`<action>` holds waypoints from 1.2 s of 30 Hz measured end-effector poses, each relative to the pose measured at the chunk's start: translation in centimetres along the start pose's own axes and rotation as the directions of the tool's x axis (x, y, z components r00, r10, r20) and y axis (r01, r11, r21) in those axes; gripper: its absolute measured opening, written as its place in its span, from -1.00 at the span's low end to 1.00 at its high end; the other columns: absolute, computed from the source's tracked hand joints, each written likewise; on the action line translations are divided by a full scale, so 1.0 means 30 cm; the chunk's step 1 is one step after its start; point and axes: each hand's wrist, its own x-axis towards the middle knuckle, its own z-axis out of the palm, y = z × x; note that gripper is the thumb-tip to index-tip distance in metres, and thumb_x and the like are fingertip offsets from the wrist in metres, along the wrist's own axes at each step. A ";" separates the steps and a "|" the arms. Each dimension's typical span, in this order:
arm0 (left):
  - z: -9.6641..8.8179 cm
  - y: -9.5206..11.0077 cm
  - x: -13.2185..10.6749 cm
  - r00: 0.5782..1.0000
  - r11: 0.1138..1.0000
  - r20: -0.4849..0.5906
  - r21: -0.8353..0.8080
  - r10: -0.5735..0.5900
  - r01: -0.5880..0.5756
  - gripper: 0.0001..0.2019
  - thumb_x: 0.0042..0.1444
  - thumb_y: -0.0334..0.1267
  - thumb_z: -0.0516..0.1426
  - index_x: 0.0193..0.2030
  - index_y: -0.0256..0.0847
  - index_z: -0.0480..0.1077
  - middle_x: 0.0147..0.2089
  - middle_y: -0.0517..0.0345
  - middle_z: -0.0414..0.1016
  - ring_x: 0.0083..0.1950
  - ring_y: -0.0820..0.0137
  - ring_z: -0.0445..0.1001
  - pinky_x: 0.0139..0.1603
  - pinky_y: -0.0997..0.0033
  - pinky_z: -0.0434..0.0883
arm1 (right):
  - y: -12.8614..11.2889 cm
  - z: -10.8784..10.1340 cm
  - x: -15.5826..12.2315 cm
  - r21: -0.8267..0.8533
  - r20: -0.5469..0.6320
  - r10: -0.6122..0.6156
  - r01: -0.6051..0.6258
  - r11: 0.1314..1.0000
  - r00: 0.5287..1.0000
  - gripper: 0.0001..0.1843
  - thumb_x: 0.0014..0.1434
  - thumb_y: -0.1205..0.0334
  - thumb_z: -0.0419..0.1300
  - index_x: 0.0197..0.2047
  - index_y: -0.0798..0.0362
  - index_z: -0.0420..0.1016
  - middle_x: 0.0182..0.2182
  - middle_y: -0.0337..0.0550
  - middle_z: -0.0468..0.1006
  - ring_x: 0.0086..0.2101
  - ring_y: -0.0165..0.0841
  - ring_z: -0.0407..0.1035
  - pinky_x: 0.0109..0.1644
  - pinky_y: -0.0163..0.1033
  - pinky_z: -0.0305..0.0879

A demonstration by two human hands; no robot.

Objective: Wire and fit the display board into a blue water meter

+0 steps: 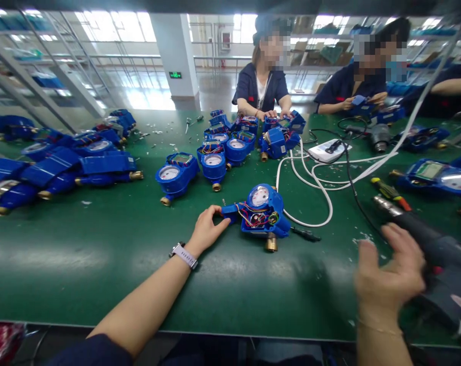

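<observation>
A blue water meter (278,206) lies on the green bench before me, its round dial showing and its wiring compartment uncovered, with coloured wires inside. My left hand (209,226) pinches the blue cover (230,212) at the meter's left side; wires run from the cover into the housing. A brass fitting (271,243) points towards me. To the right, my right hand (392,272) is raised with fingers apart and holds nothing. It is slightly blurred, beside a dark heat gun (432,236) with a metal nozzle. A screwdriver (391,194) rests just beyond the nozzle.
Several blue meters (51,168) are heaped at left, more (214,165) stand ahead, and another (438,177) lies at right. White cables (325,203) loop near a white power strip (329,151). Co-workers (263,86) work across the bench (119,269). Scraps litter its surface.
</observation>
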 end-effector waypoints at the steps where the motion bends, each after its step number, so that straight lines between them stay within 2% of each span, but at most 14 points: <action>1: 0.000 0.000 0.001 1.000 1.000 0.005 -0.010 0.000 0.000 -0.75 0.08 -0.15 0.18 -0.13 -0.18 0.35 -0.13 0.08 0.51 -0.07 0.28 0.47 0.02 0.26 0.35 | -0.102 0.039 0.006 0.086 0.132 -0.144 0.133 0.987 0.981 -0.61 0.13 0.21 0.27 0.04 0.10 0.46 -0.03 0.11 0.51 0.06 -0.03 0.33 0.15 0.13 0.24; 3: 0.002 0.001 0.002 1.000 0.999 0.019 -0.037 -0.001 0.002 -0.73 0.08 -0.15 0.18 -0.09 -0.18 0.36 -0.11 0.07 0.53 -0.05 0.28 0.49 0.04 0.26 0.36 | -0.275 0.118 0.020 0.256 0.317 -0.366 0.293 0.921 0.875 -0.67 0.19 0.16 0.23 0.01 0.07 0.44 -0.03 0.02 0.50 0.10 -0.07 0.27 0.19 0.15 0.17; 4: 0.002 0.002 0.002 1.000 0.999 0.027 -0.051 -0.001 0.003 -0.72 0.09 -0.15 0.19 -0.08 -0.18 0.36 -0.11 0.07 0.54 -0.06 0.28 0.51 0.04 0.27 0.37 | -0.343 0.157 0.028 0.290 0.388 -0.434 0.339 0.895 0.813 -0.67 0.20 0.14 0.21 0.01 0.07 0.43 -0.02 0.00 0.50 0.11 -0.08 0.26 0.21 0.15 0.12; 6: 0.005 0.003 0.003 0.999 0.997 0.040 -0.080 -0.001 0.004 -0.70 0.09 -0.16 0.18 -0.05 -0.19 0.36 -0.14 0.07 0.56 -0.09 0.29 0.53 0.03 0.27 0.38 | -0.441 0.227 0.039 0.282 0.538 -0.489 0.400 0.872 0.687 -0.60 0.18 0.11 0.24 0.03 0.11 0.41 0.00 0.02 0.48 0.12 -0.08 0.23 0.24 0.13 0.04; 8: 0.007 0.003 0.004 0.999 0.994 0.049 -0.108 0.002 0.003 -0.68 0.10 -0.17 0.17 -0.01 -0.20 0.35 -0.20 0.10 0.58 -0.14 0.30 0.56 0.03 0.28 0.39 | -0.502 0.283 0.047 0.232 0.680 -0.482 0.462 0.856 0.552 -0.60 0.14 0.14 0.28 0.00 0.14 0.41 -0.01 0.04 0.48 0.11 -0.07 0.22 0.23 0.11 0.02; 9: 0.008 0.003 0.005 0.999 0.993 0.052 -0.120 0.004 0.002 -0.67 0.11 -0.18 0.17 0.01 -0.20 0.35 -0.23 0.11 0.59 -0.16 0.31 0.57 0.02 0.29 0.40 | -0.523 0.304 0.049 0.200 0.733 -0.462 0.491 0.848 0.499 -0.62 0.12 0.16 0.30 -0.03 0.14 0.42 -0.04 0.05 0.49 0.08 -0.06 0.23 0.21 0.10 0.03; 11: 0.010 0.002 0.007 0.998 0.990 0.060 -0.139 0.006 0.002 -0.66 0.12 -0.20 0.15 0.03 -0.21 0.35 -0.28 0.13 0.59 -0.20 0.32 0.58 -0.02 0.32 0.41 | -0.554 0.335 0.052 0.125 0.813 -0.395 0.535 0.836 0.428 -0.68 0.11 0.18 0.31 -0.10 0.14 0.43 -0.10 0.06 0.50 0.01 -0.07 0.27 0.16 0.09 0.07; 13: 0.011 0.000 0.010 0.998 0.988 0.066 -0.151 0.005 0.005 -0.67 0.12 -0.22 0.15 0.03 -0.22 0.36 -0.31 0.15 0.60 -0.24 0.33 0.58 -0.08 0.36 0.42 | -0.578 0.353 0.052 0.055 0.865 -0.322 0.565 0.824 0.385 -0.73 0.12 0.19 0.29 -0.14 0.13 0.43 -0.16 0.04 0.50 -0.07 -0.08 0.31 0.10 0.07 0.11; 16: 0.010 -0.001 0.013 0.998 0.988 0.068 -0.157 0.000 0.010 -0.66 0.09 -0.25 0.16 0.03 -0.23 0.37 -0.37 0.17 0.59 -0.29 0.34 0.57 -0.14 0.40 0.42 | -0.603 0.370 0.052 0.014 0.902 -0.268 0.596 0.803 0.340 -0.84 0.20 0.25 0.20 -0.17 0.13 0.43 -0.21 0.04 0.51 -0.12 -0.09 0.34 0.00 0.01 0.17; 18: 0.009 0.000 0.013 0.998 0.987 0.063 -0.157 -0.002 0.012 -0.65 0.08 -0.26 0.16 0.03 -0.24 0.38 -0.39 0.17 0.59 -0.32 0.35 0.56 -0.17 0.40 0.42 | -0.612 0.377 0.056 0.015 0.905 -0.270 0.611 0.791 0.328 -0.88 0.24 0.31 0.12 -0.19 0.14 0.44 -0.22 0.05 0.52 -0.13 -0.09 0.35 -0.06 -0.04 0.19; 23: 0.001 0.014 0.011 0.998 0.986 0.056 -0.165 0.002 0.007 -0.63 0.07 -0.29 0.15 0.05 -0.26 0.37 -0.47 0.21 0.56 -0.35 0.36 0.55 -0.20 0.43 0.41 | -0.611 0.382 0.070 0.056 0.908 -0.310 0.652 0.756 0.282 -0.79 0.28 0.41 0.00 -0.24 0.12 0.47 -0.26 0.02 0.54 -0.17 -0.13 0.39 -0.13 -0.11 0.17; 28: -0.006 0.023 0.013 0.999 0.989 0.033 -0.148 0.013 -0.008 -0.63 0.03 -0.34 0.14 0.03 -0.27 0.38 -0.55 0.29 0.48 -0.44 0.42 0.48 -0.26 0.47 0.37 | -0.584 0.372 0.070 0.104 0.899 -0.359 0.673 0.732 0.252 -0.79 0.27 0.42 0.01 -0.25 0.10 0.47 -0.30 -0.03 0.56 -0.22 -0.16 0.42 -0.17 -0.15 0.18; 31: -0.007 0.022 0.014 1.000 0.992 0.008 -0.123 0.022 -0.021 -0.62 0.01 -0.36 0.13 0.02 -0.27 0.38 -0.56 0.33 0.41 -0.49 0.46 0.41 -0.33 0.49 0.34 | -0.565 0.365 0.068 0.123 0.889 -0.380 0.666 0.736 0.256 -0.79 0.28 0.40 0.02 -0.25 0.07 0.47 -0.32 -0.07 0.57 -0.25 -0.18 0.43 -0.20 -0.17 0.18; 36: -0.012 0.021 0.022 0.997 0.996 -0.033 -0.065 0.064 -0.066 -0.62 0.01 -0.35 0.11 0.02 -0.24 0.41 -0.54 0.32 0.39 -0.48 0.45 0.37 -0.32 0.46 0.31 | -0.546 0.347 0.068 0.111 0.875 -0.371 0.616 0.780 0.311 -0.83 0.29 0.34 0.04 -0.26 0.05 0.46 -0.38 -0.07 0.57 -0.31 -0.21 0.44 -0.22 -0.20 0.19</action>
